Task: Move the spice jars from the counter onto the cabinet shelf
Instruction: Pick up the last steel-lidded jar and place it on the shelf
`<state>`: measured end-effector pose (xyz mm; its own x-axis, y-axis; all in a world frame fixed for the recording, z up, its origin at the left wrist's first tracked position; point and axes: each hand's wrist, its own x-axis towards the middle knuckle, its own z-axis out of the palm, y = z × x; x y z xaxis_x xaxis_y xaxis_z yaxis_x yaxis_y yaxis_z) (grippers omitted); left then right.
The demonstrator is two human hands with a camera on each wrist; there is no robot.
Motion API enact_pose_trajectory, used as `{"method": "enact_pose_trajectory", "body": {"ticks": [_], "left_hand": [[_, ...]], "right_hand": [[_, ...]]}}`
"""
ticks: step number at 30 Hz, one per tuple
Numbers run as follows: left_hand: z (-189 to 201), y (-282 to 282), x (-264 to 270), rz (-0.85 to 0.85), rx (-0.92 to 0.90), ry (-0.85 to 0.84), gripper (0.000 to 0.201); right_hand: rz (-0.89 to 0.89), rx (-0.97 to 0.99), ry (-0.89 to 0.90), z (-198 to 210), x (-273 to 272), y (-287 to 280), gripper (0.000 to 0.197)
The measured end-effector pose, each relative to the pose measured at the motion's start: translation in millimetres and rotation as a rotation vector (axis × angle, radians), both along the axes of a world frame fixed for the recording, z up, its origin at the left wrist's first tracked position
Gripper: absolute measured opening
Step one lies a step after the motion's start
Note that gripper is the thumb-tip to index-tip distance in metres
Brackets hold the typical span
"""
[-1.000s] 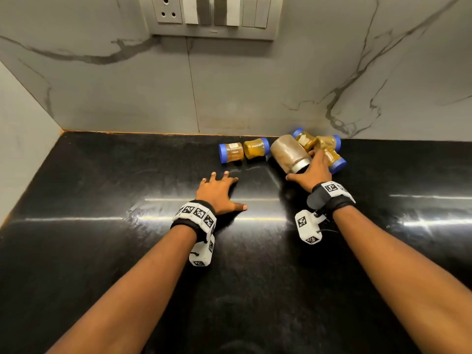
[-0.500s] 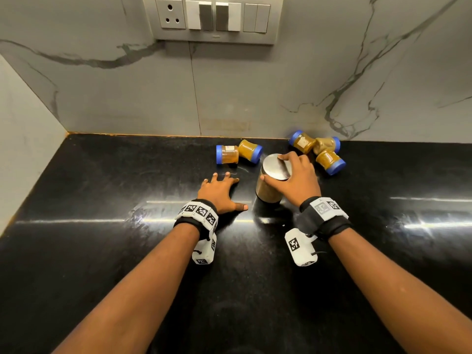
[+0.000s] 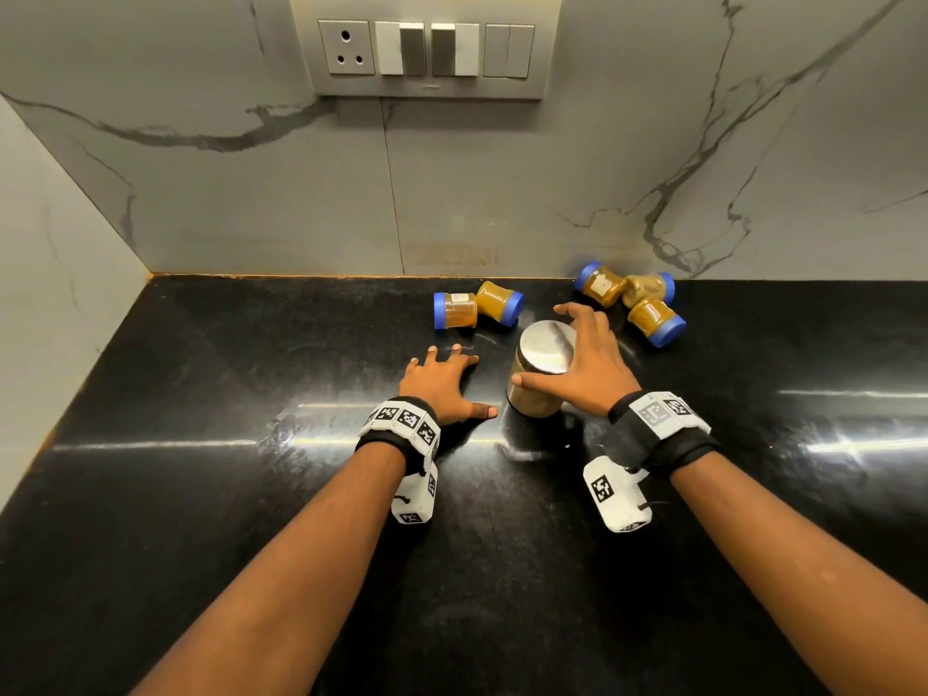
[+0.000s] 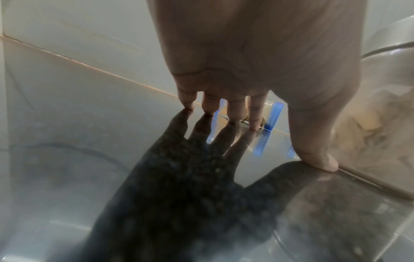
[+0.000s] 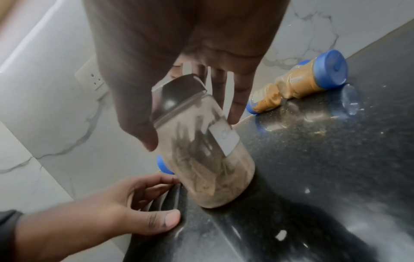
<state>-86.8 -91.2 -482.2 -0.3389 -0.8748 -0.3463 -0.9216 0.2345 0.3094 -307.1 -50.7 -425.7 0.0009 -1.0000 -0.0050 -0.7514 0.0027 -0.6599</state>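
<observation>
Since the frame a second ago, the big jar [image 3: 540, 374] has gone from lying among the small jars to standing upright on the counter [image 3: 201, 494], nearer the person, and the right hand [image 3: 585, 366] has loosened from a grip on its lid to spread fingers.

Head view: the right hand hovers over the steel lid, fingers fanned, thumb beside the jar's near side; whether it touches the jar cannot be told. The left hand [image 3: 442, 386] lies flat on the counter, fingers spread, just left of the jar. Two blue-capped jars [image 3: 477, 309] lie on their sides beyond it, and three more [image 3: 630, 301] lie in a cluster by the wall, right of the right hand. A switch panel [image 3: 427, 47] sits on the wall above.

Left wrist view: the left hand [image 4: 257, 62] rests fingertips and thumb on the glossy counter, holding nothing; blue caps show past the fingers.

Right wrist view: the right hand [image 5: 179, 62] is open above the big jar [image 5: 206, 156], which stands holding brown pieces. Two small jars [image 5: 298, 83] lie behind. The left hand [image 5: 125, 209] presses the counter beside the jar.
</observation>
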Motion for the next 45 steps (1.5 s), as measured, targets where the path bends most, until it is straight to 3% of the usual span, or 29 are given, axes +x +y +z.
{"method": "enact_pose_trajectory", "body": {"ticks": [5, 10, 19, 21, 23, 25, 27, 34, 37, 41, 45], "left_hand": [[-3.0, -2.4, 0.6, -0.002, -0.002, 0.011, 0.098], [-4.1, -2.9, 1.4, -0.003, -0.004, 0.012, 0.097], [0.7, -2.2, 0.3, -0.006, 0.012, 0.006, 0.095], [9.1, -3.3, 2.7, -0.014, 0.001, -0.003, 0.082], [21.2, -4.5, 8.4, -0.002, -0.03, 0.043, 0.055], [37.9, -0.1, 14.8, 0.027, -0.057, 0.113, 0.034], [58.4, 5.4, 19.7, 0.049, -0.135, 0.154, 0.027], [158.3, 33.5, 28.7, 0.014, -0.401, 0.379, 0.035], [208.3, 55.2, 32.9, -0.017, -0.568, 0.466, 0.028], [283.2, 88.2, 42.2, -0.062, -0.762, 0.479, 0.023], [349.5, 109.5, 53.6, -0.005, -0.964, 0.467, 0.023]], "right_hand": [[0.098, 0.007, -0.064, 1.3, -4.2, 7.4, 0.086], [-0.001, -0.114, -0.118, 2.4, -3.9, 8.5, 0.075], [-0.006, -0.08, -0.047, 2.7, 3.9, 18.6, 0.071], [-0.024, -0.109, -0.054, 11.5, 3.5, 21.1, 0.072], [-0.067, -0.17, -0.096, 23.7, 3.3, 23.3, 0.073], [-0.102, -0.24, -0.152, 40.2, 2.4, 28.3, 0.072], [-0.12, -0.308, -0.189, 60.4, 1.0, 31.7, 0.07], [-0.158, -0.507, -0.243, 143.9, 3.4, 56.0, 0.073], [-0.129, -0.57, -0.243, 182.3, 9.8, 75.0, 0.07], [-0.047, -0.617, -0.26, 230.3, 17.4, 99.2, 0.072], [-0.031, -0.62, -0.259, 272.6, 22.0, 114.5, 0.071]]}}
